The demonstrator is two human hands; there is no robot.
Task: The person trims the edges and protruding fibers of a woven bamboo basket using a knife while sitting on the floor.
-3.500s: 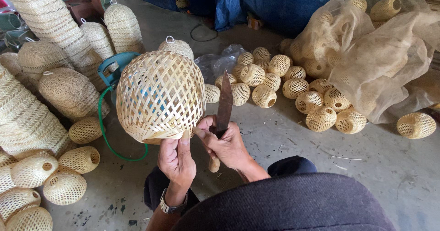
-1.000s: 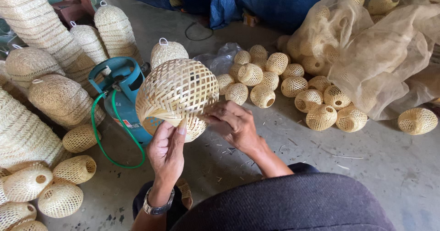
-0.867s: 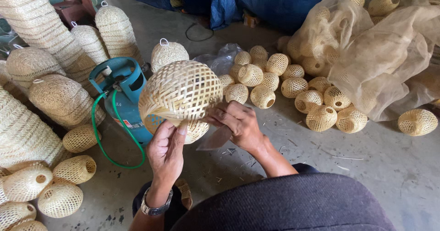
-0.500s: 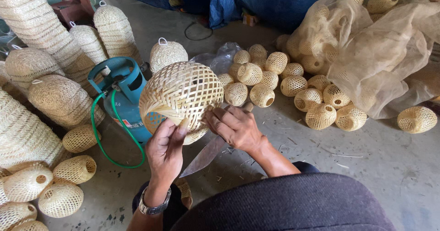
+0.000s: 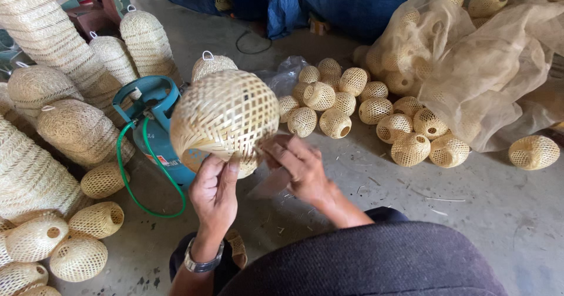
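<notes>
Left hand [image 5: 214, 190] grips the woven bamboo shade [image 5: 226, 117] – right hand [image 5: 299, 170] seemingly clasps a blurred blade [image 5: 267, 184] – a slip could nick the weave.

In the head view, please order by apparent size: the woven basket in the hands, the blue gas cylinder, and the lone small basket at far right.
1. Woven basket, though nearness enlarges it.
2. Blue gas cylinder.
3. Lone small basket.
</notes>
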